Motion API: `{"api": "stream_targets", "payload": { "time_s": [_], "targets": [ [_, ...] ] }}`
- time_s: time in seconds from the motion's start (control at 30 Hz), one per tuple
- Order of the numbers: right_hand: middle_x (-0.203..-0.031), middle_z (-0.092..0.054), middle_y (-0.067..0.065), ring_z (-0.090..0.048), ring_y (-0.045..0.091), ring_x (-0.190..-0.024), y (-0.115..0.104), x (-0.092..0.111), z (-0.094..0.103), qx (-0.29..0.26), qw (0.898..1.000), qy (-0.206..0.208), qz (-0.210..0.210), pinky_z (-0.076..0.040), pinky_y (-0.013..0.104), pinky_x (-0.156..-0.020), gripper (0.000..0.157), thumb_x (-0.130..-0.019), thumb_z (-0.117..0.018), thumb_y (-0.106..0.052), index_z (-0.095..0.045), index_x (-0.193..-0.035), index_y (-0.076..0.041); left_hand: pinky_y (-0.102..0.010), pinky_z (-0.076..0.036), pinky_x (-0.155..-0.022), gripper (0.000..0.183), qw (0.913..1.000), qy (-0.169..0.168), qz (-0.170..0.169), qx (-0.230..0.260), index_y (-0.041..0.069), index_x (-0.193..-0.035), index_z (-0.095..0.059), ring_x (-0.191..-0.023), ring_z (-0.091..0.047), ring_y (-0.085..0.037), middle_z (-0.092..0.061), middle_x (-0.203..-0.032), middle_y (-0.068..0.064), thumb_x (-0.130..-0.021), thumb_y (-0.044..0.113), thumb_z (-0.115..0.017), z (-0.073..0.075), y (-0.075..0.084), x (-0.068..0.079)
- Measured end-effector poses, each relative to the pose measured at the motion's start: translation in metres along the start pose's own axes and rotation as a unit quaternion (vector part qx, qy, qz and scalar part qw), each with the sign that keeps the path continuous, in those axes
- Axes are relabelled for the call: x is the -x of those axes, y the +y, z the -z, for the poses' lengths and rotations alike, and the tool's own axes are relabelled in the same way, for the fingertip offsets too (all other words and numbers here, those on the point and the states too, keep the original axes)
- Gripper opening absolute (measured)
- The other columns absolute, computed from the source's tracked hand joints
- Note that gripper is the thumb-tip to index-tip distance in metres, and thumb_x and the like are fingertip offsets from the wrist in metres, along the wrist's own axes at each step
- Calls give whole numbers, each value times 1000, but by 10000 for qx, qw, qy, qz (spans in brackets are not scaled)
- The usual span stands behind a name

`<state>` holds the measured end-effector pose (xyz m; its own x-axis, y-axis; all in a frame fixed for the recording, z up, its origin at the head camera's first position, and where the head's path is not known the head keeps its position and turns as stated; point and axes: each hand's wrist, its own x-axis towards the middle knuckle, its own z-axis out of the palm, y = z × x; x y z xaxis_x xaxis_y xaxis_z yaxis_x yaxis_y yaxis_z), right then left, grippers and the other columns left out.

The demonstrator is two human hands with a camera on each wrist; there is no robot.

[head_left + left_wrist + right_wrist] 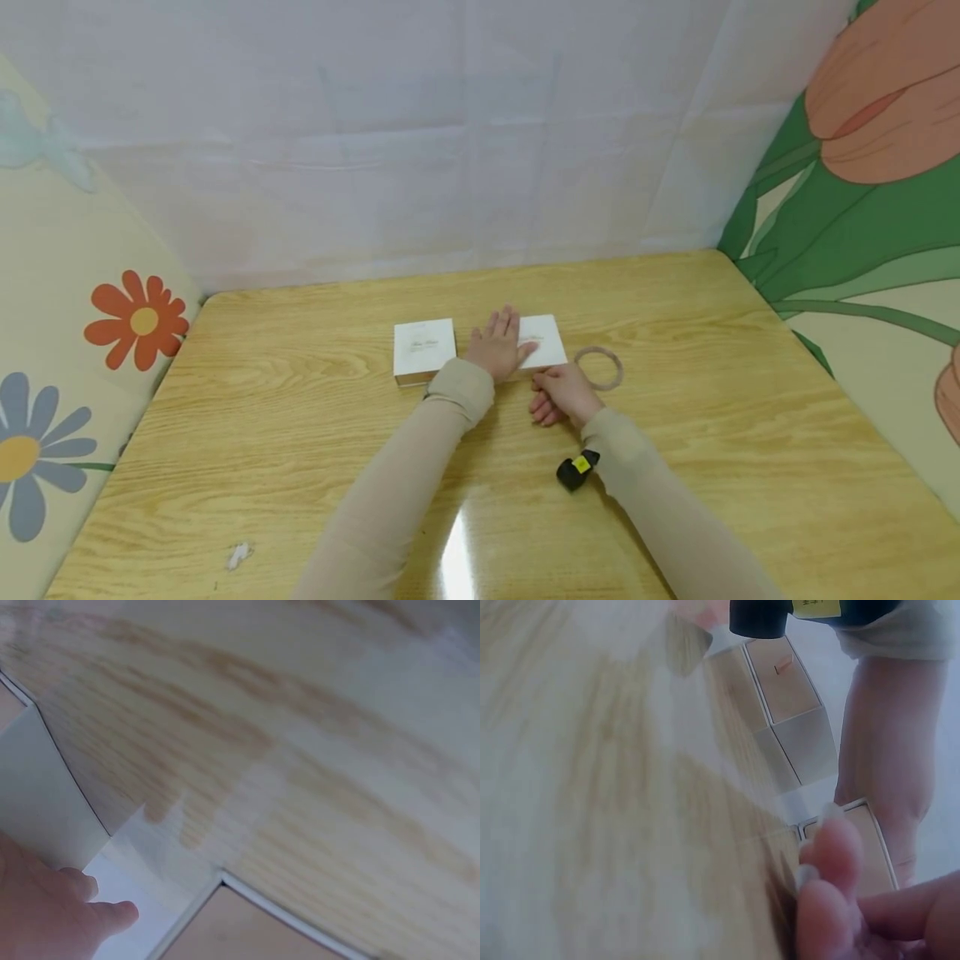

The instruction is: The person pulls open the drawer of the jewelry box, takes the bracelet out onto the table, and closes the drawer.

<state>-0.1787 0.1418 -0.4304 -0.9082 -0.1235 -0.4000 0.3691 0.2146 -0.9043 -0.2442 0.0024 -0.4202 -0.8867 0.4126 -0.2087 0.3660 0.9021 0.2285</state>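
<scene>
Two white boxes on the wood-grain surface (pixel 285 425). Left box (pixel 423 347) sits alone, lid side up, just left of the work. Right box (pixel 545 337) is the one being worked, lying flat, its left part hidden under a hand.

Left hand (pixel 497 346): fingers straight, spread over that box's left side, thumb across the top. Right hand (pixel 567 392): fingers curled, just at the near edge of the same box (can't tell whether they pinch it or only touch). Hands are apart from each other but close.

Pale ring (pixel 600 368) lies flat on the surface, just right of the right box, neither hand on it.

My read: step in hand is steadying or squaring the right box, left hand pressing, right hand at the front edge. Next move probably calls for holding the left hand still and getting a clean grip on that edge without skidding the box into the ring.
</scene>
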Motion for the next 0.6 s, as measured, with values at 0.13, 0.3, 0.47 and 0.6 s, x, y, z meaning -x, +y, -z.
{"api": "stream_targets", "payload": {
  "time_s": [0.13, 0.3, 0.47, 0.6],
  "targets": [
    [-56, -62, 6, -59, 10, -44, -2, 0, 1, -2, 10000, -35, -58, -52, 24, -43, 25, -103, -43, -7, -55, -90, 10, -50, -12, -117, 72, 10000, 4, -5, 61, 7, -156, -3, -148, 0, -24, 4, -162, -7, -104, 52, -22, 1, 0, 1],
    [-56, -62, 6, -59, 10, -43, -4, 0, 1, 4, 9999, -66, -113, -51, 24, -42, 24, -103, -42, -6, -55, -90, 10, -51, -12, -117, 71, 10000, 16, 49, -68, 8, -156, -3, -148, 1, -25, 4, -162, -7, -104, 52, -21, 3, 2, 2],
    [-57, -62, 6, -59, 10, -44, -3, 0, 2, 21, 9999, -28, -102, -52, 24, -43, 24, -103, -43, -7, -55, -91, 10, -50, -10, -117, 71, 9971, 105, 123, -739, 9, -156, -6, -148, 3, -27, 1, -162, -9, -103, 54, -18, 3, 5, 2],
    [-56, -62, 6, -59, 11, -43, -2, 1, 0, 20, 10000, -3, -54, -52, 25, -43, 24, -103, -45, -8, -56, -89, 9, -48, -10, -118, 71, 9934, 323, 100, -1101, 8, -156, -11, -148, 2, -28, -4, -162, -10, -103, 55, -19, 3, 8, 2]
  ]
}}
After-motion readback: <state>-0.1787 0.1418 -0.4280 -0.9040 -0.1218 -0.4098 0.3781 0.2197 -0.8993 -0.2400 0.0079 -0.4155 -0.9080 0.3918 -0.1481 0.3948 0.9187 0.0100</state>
